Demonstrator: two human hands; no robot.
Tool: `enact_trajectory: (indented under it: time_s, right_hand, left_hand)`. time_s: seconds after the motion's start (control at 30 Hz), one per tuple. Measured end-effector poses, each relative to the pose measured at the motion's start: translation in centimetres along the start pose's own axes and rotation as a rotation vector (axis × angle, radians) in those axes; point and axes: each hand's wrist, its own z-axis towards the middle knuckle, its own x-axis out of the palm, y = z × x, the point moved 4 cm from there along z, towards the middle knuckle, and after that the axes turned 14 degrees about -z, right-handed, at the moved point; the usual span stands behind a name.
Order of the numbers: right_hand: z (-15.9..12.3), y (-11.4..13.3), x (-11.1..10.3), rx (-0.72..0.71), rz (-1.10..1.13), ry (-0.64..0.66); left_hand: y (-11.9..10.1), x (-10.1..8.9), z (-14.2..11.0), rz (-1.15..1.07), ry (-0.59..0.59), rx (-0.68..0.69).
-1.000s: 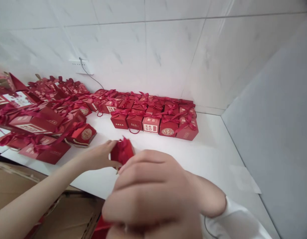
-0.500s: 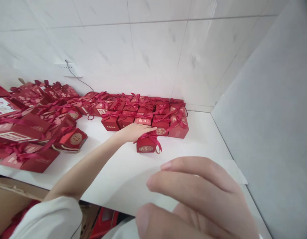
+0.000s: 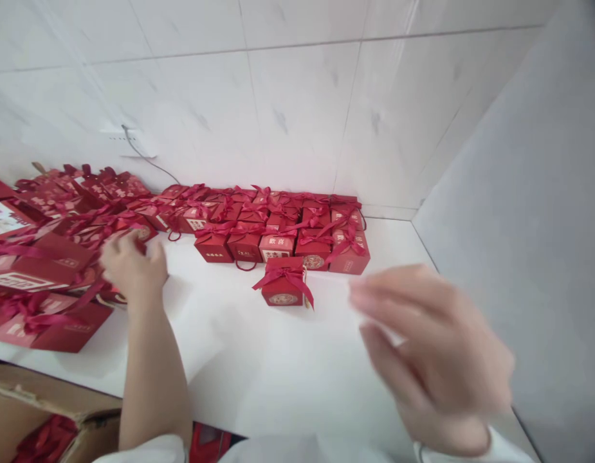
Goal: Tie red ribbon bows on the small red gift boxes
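On the left side of the white tabletop (image 3: pixel 229 360), my left hand (image 3: pixel 134 267) is over a small red gift box (image 3: pixel 143 233) with a gold emblem. Its fingers are apart and curved; whether they touch the box is hard to see, as the hand covers most of it. My right hand (image 3: pixel 432 341), blurred, hovers at the right with thumb and fingers apart and nothing between them. Between the hands, a single red gift box (image 3: pixel 282 292) with a ribbon bow and a round gold emblem stands in front of packed rows of similar boxes (image 3: pixel 312 249).
More red boxes (image 3: pixel 56 321) lie jumbled on the left. Below the table's front edge is an open cardboard carton (image 3: pixel 17 392) with red items inside. A tiled wall (image 3: pixel 297 116) with a socket and cable (image 3: pixel 150 159) rises behind, and a grey panel (image 3: pixel 533 193) bounds the right.
My left hand has left the single box in the middle and moved left to the jumbled boxes. My right hand has drawn right, away from the camera.
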Motion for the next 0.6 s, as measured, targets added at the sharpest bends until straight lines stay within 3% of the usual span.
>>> enact_trajectory:
  time_s: [0.03,0.1,0.23,0.47,0.6]
  right_hand:
    - [0.8,-1.1,0.1,-0.031,-0.032,-0.006]
    - [1.9,-4.0,0.5,0.054,-0.195,0.115]
    - [1.7,-8.2,0.9,0.198,-0.321,0.310]
    - [-1.2,-13.8,1.9,0.481,-0.394,0.756]
    - [-1.4,-15.1,1.9,0.595,-0.436,0.875]
  left_hand:
    - [2.1,-0.9,-0.2,0.052,-0.096,-0.111]
    - [5.8,-1.8,-1.1,0.077,-0.131,-0.291]
    - [9.9,-0.3,-2.9,0.014,0.109,-0.409]
    - [10.0,3.4,-3.7,0.006,0.115,-0.271]
    - [10.4,4.9,-3.6,-0.019,0.023,-0.303]
